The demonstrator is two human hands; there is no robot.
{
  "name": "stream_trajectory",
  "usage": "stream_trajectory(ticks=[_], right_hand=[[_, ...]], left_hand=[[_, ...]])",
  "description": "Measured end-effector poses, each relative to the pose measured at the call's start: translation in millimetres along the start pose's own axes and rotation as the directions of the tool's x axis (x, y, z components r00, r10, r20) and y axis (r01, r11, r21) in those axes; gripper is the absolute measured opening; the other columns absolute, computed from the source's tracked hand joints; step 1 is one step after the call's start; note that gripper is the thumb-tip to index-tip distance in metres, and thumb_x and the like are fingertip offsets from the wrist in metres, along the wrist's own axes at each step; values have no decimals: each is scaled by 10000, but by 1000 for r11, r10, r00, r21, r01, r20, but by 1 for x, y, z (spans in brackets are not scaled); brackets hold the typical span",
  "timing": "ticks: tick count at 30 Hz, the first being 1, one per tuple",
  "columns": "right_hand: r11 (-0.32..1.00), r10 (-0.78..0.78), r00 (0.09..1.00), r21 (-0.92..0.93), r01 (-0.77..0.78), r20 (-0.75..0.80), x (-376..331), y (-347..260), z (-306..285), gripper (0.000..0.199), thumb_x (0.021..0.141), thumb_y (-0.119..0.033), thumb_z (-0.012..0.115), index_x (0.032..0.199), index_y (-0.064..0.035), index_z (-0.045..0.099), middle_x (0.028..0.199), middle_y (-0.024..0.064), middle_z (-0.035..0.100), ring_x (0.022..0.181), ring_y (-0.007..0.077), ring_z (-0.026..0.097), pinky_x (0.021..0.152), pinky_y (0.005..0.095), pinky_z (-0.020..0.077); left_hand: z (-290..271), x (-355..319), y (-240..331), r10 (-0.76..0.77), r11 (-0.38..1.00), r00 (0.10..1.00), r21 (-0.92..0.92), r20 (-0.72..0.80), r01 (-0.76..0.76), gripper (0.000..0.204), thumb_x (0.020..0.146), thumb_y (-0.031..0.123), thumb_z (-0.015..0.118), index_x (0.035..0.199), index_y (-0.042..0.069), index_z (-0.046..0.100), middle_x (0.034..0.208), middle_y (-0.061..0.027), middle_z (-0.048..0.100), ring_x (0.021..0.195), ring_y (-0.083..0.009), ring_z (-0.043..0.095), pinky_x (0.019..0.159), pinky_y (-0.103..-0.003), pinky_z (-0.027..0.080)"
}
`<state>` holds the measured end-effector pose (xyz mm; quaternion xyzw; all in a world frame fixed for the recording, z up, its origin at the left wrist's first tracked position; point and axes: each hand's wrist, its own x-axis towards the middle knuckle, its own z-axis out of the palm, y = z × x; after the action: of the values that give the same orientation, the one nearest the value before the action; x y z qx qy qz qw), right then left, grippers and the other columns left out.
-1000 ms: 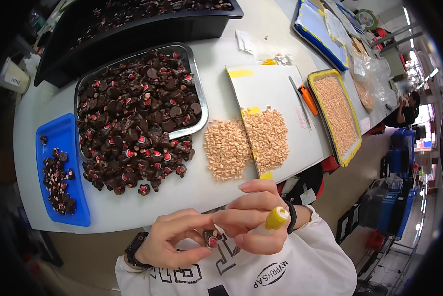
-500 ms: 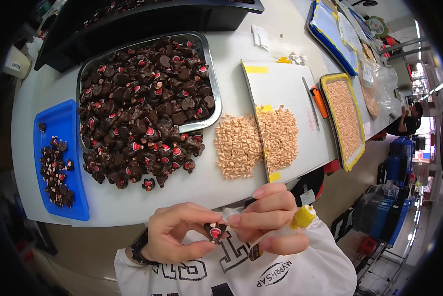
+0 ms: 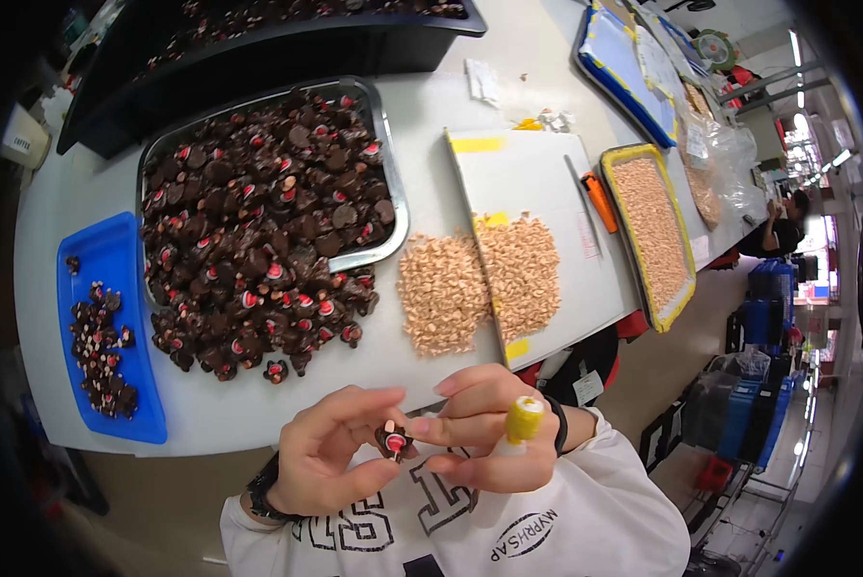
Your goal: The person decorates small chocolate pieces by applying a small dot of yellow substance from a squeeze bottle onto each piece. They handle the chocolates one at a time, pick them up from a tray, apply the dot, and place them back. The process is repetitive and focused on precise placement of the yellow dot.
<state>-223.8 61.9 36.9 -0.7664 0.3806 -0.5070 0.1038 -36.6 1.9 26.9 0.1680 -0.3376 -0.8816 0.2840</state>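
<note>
One figure (image 3: 395,442): pinched in our left hand (image 3: 321,449), just left of our right hand (image 3: 475,428), contact unclear
Bottle (image 3: 525,419): in our right hand's grasp

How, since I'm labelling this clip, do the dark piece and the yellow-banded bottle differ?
The dark piece is brown with a red patch; the yellow-banded bottle shows yellow and white. The left hand pinches the piece; the right hand holds the bottle. Both are hand-held.

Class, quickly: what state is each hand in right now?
Left hand: closed, pinching a small dark-brown piece with red-and-white detail.
Right hand: closed around a white tube with a yellow-wrapped end.
</note>
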Motion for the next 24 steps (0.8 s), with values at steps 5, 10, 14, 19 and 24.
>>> stream_trajectory(ticks=[5, 10, 14, 19, 24], right_hand=[[997, 52, 996, -63, -47, 78, -1, 12, -32, 232, 633, 19, 612, 845, -41, 541, 939, 181, 616, 740, 276, 584, 713, 395, 489], [793, 380, 921, -543, -276, 87, 6, 59, -100, 381, 634, 86, 528, 990, -51, 514, 950, 161, 585, 843, 322, 579, 713, 379, 461], [614, 557, 817, -735, -287, 146, 33, 115, -136, 431, 661, 81, 524, 1061, -71, 470, 924, 148, 559, 871, 334, 559, 709, 397, 453], [512, 592, 790, -832, -212, 163, 63, 185, -139, 449, 669, 19, 572, 1094, -65, 454, 983, 148, 563, 906, 320, 572, 711, 404, 470], [382, 716, 694, -874, -300, 75, 77, 223, -149, 483, 670, -22, 603, 1124, -76, 448, 1016, 151, 564, 921, 315, 581, 720, 403, 477]], left_hand=[[-7, 10, -1, 22, 977, 991, 207, 129, -49, 331, 748, -69, 603, 1071, -107, 548, 993, -163, 518, 893, -206, 578, 808, -334, 522], [-11, 5, -3, 101, 979, 991, 169, 90, -115, 260, 713, -69, 621, 963, -110, 563, 934, -172, 521, 782, -222, 604, 709, -350, 550], [-14, -4, -1, 177, 964, 984, 197, 25, -179, 260, 664, -114, 585, 920, -84, 548, 880, -168, 525, 739, -228, 611, 653, -354, 553], [-22, -27, 22, 398, 867, 913, 360, -86, -344, 345, 797, 262, 680, 957, -12, 545, 893, -133, 514, 609, -167, 560, 500, -232, 459], [-68, -67, 65, 672, 672, 717, 558, -185, -486, 319, 845, 189, 604, 1070, -26, 532, 951, -135, 542, 751, -182, 541, 666, -265, 457]])
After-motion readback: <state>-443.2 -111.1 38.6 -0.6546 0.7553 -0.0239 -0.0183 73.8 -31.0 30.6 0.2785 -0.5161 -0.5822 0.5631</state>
